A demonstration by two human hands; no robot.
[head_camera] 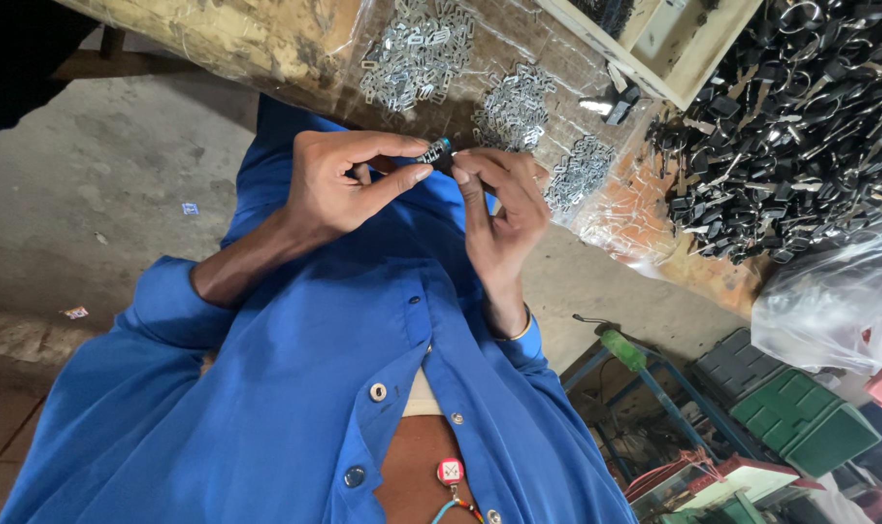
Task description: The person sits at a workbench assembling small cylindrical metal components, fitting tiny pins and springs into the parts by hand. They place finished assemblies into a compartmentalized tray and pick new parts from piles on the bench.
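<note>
I pinch a small dark clip (435,152) between both hands, left hand (339,184) and right hand (499,209) closed on it just below the bench (266,58), where a slipping fingertip could drop it among the metal pieces (514,102).

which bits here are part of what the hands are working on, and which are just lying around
In hand:
- small dark part
- left hand
- right hand

Lying about:
- silver clips
- pile of black parts
- green crate
- wooden tray
</note>
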